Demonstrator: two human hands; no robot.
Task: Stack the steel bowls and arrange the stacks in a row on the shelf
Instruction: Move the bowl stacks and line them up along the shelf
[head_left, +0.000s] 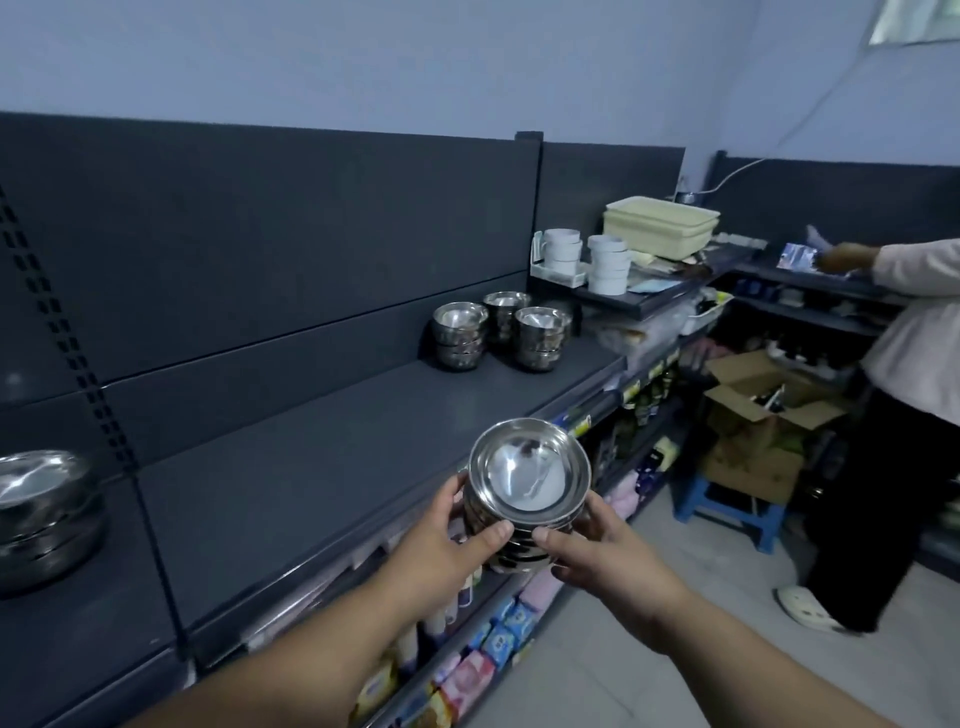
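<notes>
Now held above the dark grey metal shelf (322, 467): stack of shiny round steel bowls (527, 486), left hand (447, 545) and right hand (608, 558) fingers grasping its sides; 3 similar stacks (498, 330) behind.

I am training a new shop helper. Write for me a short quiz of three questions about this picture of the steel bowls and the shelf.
1. True or false: the stack of shiny round steel bowls in front of the camera is held by both the left hand and the right hand.
2. How many stacks of steel bowls stand at the far end of the dark grey metal shelf? A) one B) three C) five
3. What stands just beyond those stacks, on the higher shelf?

Key
1. True; each hand has its grip on one side.
2. B
3. Two stacks of white round cups, with cream plastic trays behind them.
</notes>
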